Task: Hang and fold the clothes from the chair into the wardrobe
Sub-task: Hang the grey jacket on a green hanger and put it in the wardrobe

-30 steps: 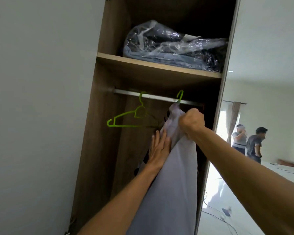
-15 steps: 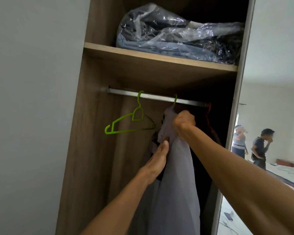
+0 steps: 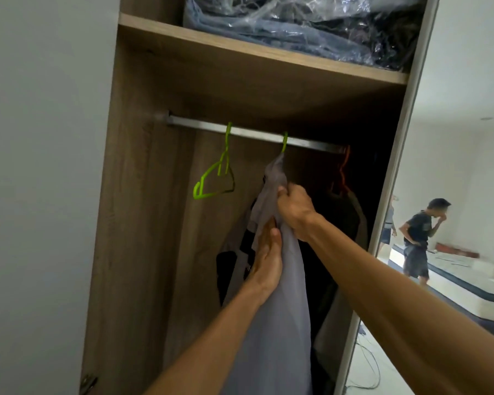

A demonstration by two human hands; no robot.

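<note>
A grey garment (image 3: 277,323) hangs from a green hanger whose hook (image 3: 284,142) sits over the metal rail (image 3: 254,135) inside the wooden wardrobe (image 3: 143,223). My right hand (image 3: 295,210) grips the garment's upper fabric just below the hanger. My left hand (image 3: 267,255) lies flat with straight fingers against the cloth's left side, a little lower. An empty green hanger (image 3: 214,176) hangs on the rail to the left. The chair is out of view.
A shelf (image 3: 254,49) above the rail holds clothes wrapped in clear plastic (image 3: 297,21). Dark garments (image 3: 340,223) hang at the rail's right end. The wardrobe's mirrored door (image 3: 454,195) on the right reflects people and a mattress. A white panel (image 3: 40,166) stands on the left.
The hanger's hook has come onto the rail with the garment. Both hands have slid lower on the cloth. The view has moved closer to the wardrobe and tilted down.
</note>
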